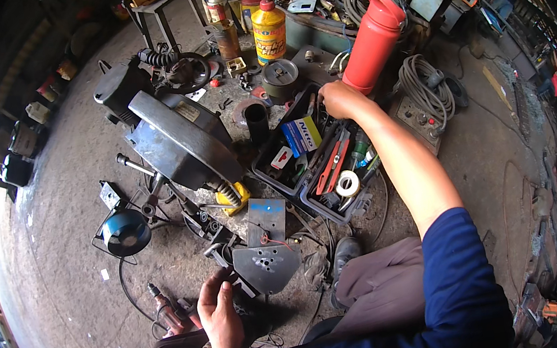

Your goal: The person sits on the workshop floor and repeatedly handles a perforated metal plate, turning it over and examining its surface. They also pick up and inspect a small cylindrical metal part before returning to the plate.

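My right hand (344, 100) reaches to the far end of a black toolbox (304, 188), next to a red cylinder (373, 43). Its fingers are bent and closed; what they hold, if anything, is hidden. Inside the toolbox lie a blue and yellow box (302, 137), red-handled pliers (332, 166), a roll of white tape (347, 184) and smaller tools. My left hand (219, 315), with a watch on its wrist, is open beside a dark metal plate with several holes (269, 269). Its thumb stands apart from the fingers, and I see nothing held.
A cut-off saw (178, 141) stands at the left beyond a blue round-bodied machine (126, 231). A drill (167, 314) lies by my left knee. Behind the toolbox are a yellow bottle (270, 34) and a lidded pot (280, 77). Coiled grey cable (428, 91) sits at the right.
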Available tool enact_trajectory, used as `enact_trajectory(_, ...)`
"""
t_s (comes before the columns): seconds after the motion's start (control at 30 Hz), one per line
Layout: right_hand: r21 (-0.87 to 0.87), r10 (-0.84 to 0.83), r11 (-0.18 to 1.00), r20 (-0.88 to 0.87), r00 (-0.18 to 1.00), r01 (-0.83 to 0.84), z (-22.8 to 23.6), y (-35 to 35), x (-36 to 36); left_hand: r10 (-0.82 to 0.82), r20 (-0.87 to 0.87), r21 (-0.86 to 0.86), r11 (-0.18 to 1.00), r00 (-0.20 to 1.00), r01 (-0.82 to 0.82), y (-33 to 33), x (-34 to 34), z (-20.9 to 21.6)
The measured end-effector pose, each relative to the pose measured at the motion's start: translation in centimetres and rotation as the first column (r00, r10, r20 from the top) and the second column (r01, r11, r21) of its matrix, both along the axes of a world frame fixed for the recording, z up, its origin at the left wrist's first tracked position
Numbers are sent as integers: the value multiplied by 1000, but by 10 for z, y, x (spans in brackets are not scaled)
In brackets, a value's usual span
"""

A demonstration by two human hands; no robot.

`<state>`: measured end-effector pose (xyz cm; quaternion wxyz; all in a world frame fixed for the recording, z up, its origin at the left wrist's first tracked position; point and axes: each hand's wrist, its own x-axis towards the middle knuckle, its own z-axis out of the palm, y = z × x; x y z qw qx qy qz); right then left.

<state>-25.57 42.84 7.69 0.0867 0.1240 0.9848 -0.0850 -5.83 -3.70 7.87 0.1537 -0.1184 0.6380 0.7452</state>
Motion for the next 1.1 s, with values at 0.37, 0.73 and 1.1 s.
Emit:
enact_trajectory(0.37,-159,158,981,332,930,-110,16,17,-29,1,24,43,999,1000,-2,-2,-3,4)
enact_trajectory(0.73,117,82,987,224,971,-111,5,0,-21,16,48,73,997,999,-19,1,-7,4)
enact_trajectory(1.1,196,111,960,394,912,-202,18,-11,-25,0,78,114,993,997,-9,4,-14,9)
